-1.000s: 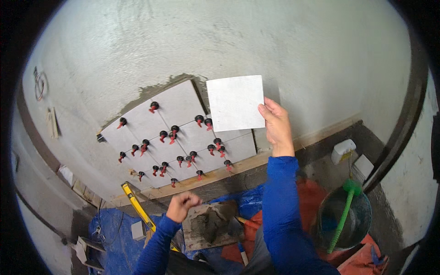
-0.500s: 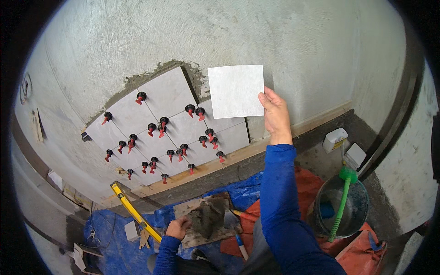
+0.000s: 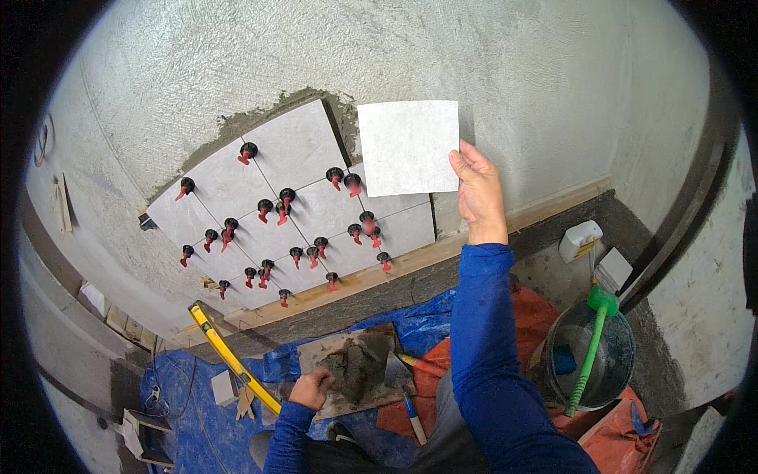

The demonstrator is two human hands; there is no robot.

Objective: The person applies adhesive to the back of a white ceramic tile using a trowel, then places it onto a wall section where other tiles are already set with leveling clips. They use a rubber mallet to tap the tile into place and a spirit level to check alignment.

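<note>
My right hand (image 3: 480, 189) pinches a light grey square tile (image 3: 407, 148) by its right edge, thumb on the face and the other fingers behind. The tile is held up in front of the wall, overlapping the right part of the wall tiles (image 3: 296, 146) in view. Those tiles carry several black levelling clips with red handles (image 3: 248, 152). Low in the view, my left hand (image 3: 313, 387) is curled closed beside a board (image 3: 316, 355) with a heap of grey mortar (image 3: 355, 367). Nothing shows in its fingers.
A yellow spirit level (image 3: 233, 359) leans at the left. On the right stands a bucket (image 3: 624, 371) with a green-handled brush (image 3: 588, 355). A white container (image 3: 580, 241) is behind it. Blue (image 3: 189, 434) and orange sheets (image 3: 537, 316) cover the floor. A wooden batten (image 3: 545, 208) runs along the wall.
The view has shifted slightly, with the wall tiles now higher in the picture. My right hand still grips the tile, which appears a little larger. The left hand stays beside the mortar board.
</note>
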